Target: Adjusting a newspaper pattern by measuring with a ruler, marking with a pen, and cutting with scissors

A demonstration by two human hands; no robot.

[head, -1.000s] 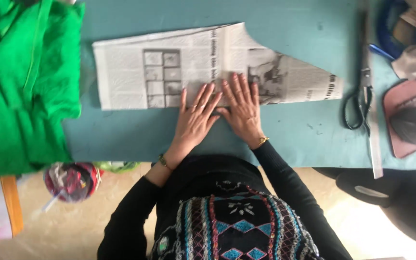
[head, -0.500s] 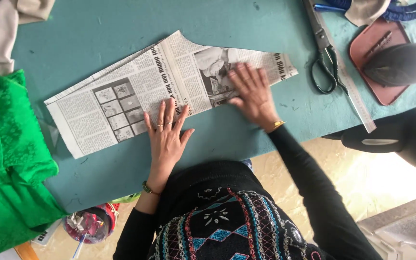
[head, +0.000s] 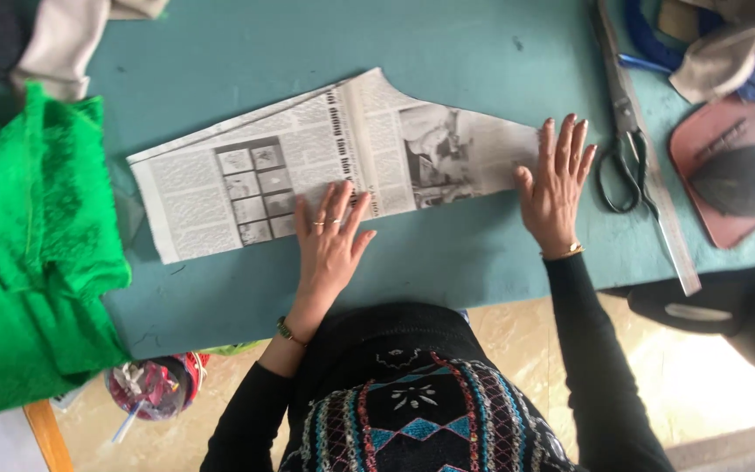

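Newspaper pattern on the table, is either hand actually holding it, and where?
Neither grips it. The left hand presses flat on the newspaper pattern at its lower edge near the middle; the right hand presses flat at its narrow right end.

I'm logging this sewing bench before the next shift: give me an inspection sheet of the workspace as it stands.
Surface: teal table, bare strip along the near edge.
Job's things: cut newspaper pattern piece, lying flat.
Clutter: green fabric heap at left; black-handled scissors and metal ruler at right; reddish flat pad.
Grippers: left hand flat on the paper's near edge; right hand flat on its right end.
Cables: nothing seen.
Surroundings: pale tiled floor.
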